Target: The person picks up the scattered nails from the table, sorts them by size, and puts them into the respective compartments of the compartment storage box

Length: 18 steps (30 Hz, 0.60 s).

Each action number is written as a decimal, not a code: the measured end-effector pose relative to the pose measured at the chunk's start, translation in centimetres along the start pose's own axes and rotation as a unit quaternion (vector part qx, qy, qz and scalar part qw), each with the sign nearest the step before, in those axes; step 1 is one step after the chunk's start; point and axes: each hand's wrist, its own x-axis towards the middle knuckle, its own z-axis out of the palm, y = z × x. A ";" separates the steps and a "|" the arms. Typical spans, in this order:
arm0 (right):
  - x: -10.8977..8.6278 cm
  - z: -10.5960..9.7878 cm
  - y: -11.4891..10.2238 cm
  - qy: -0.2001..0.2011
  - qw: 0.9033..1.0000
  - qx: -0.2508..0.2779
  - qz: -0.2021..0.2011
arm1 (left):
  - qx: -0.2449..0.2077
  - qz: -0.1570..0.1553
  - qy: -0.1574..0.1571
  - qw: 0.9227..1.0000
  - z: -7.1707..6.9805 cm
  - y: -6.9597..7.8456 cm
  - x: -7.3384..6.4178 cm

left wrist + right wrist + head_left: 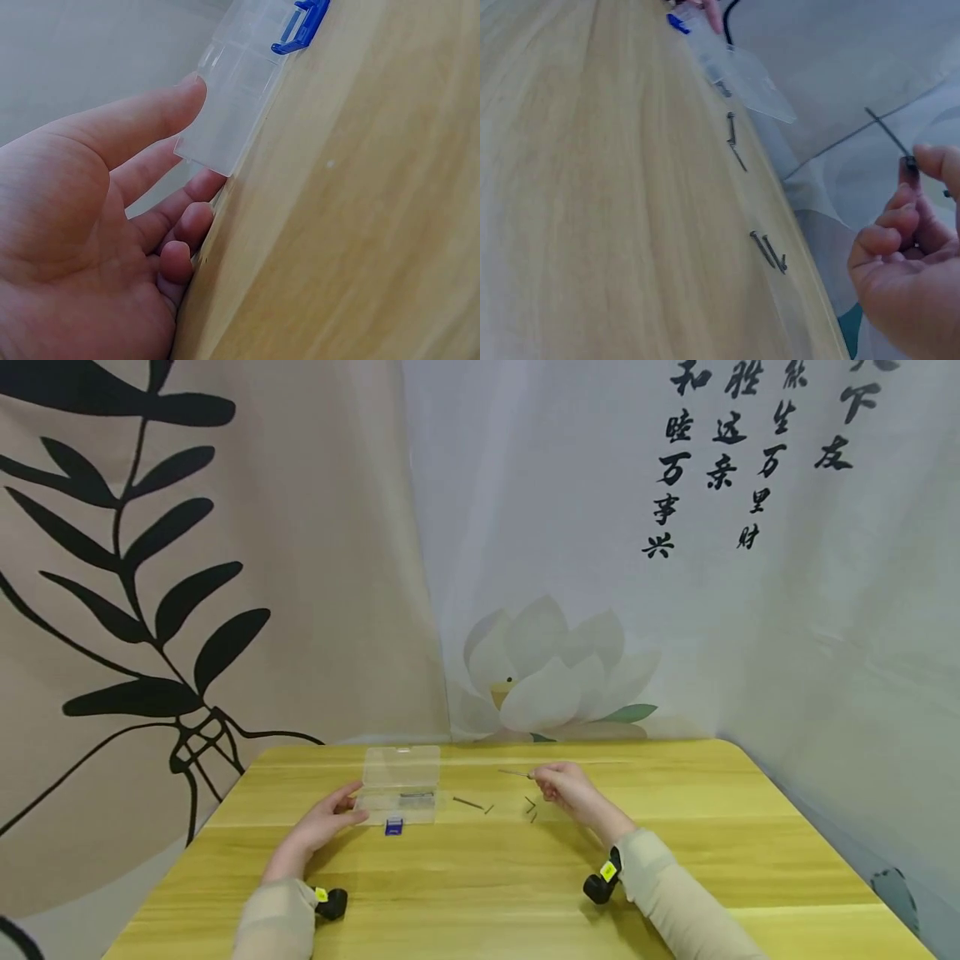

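Observation:
My left hand [326, 821] holds the left end of a clear plastic box [225, 142], thumb at its front and fingers around the side. The box rests on the table with its lid [401, 768] raised at the back and a blue latch [393, 827] hanging at the front. A few dark screws [417, 795] lie inside. Above the table, right of the box, my right hand [566, 789] pinches a long dark screw [889, 131] by its head between thumb and index finger, the tip pointing left. The other fingers of this hand are curled.
On the wooden table [465, 893], two loose screws [468, 802] lie just right of the box. Several more screws [769, 251] are grouped below my right hand. A printed cloth [555, 552] hangs behind the table's far edge.

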 end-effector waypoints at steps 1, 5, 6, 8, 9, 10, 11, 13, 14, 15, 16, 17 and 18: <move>0.1 0.0 0.0 -0.005 1.000 0.000 -0.002 | -0.001 -0.003 0.001 1.000 0.0 -0.1 0.0; 0.5 0.3 0.0 -0.008 1.000 0.001 -0.009 | -0.003 -0.005 0.001 1.000 0.1 -0.2 0.1; 0.8 0.2 0.3 -0.006 1.000 0.001 -0.012 | 0.000 -0.002 -0.001 1.000 0.2 -0.1 0.1; 0.9 0.4 0.2 -0.007 1.000 0.000 -0.019 | -0.002 -0.002 0.001 1.000 0.3 0.0 0.2; 1.0 0.4 0.1 -0.010 1.000 0.000 -0.022 | -0.004 -0.004 0.003 1.000 0.4 0.0 0.2; 1.1 0.4 0.1 -0.013 1.000 -0.002 -0.025 | -0.004 -0.003 0.003 1.000 0.5 0.1 0.3; 1.2 0.4 0.0 -0.017 0.999 -0.005 -0.029 | -0.005 -0.004 0.004 1.000 0.5 0.1 0.3; 1.6 0.4 -0.1 -0.027 0.999 -0.013 -0.034 | -0.009 -0.007 0.005 1.000 0.6 0.1 0.3; 1.8 0.4 -0.2 -0.032 0.999 -0.017 -0.034 | -0.008 -0.006 0.005 1.000 0.6 0.1 0.2; 2.0 0.5 -0.3 -0.035 0.999 -0.021 -0.033 | -0.008 -0.006 0.005 1.000 0.5 0.1 0.2; 2.1 0.6 -0.5 -0.039 0.998 -0.025 -0.033 | -0.007 -0.005 0.004 1.000 0.5 0.1 0.1; 2.3 0.8 -0.6 -0.041 0.998 -0.028 -0.033 | -0.006 -0.006 0.005 1.000 0.4 0.0 0.1; 2.6 0.9 -0.8 -0.042 0.998 -0.030 -0.032 | -0.005 -0.006 0.005 1.000 0.4 0.0 0.0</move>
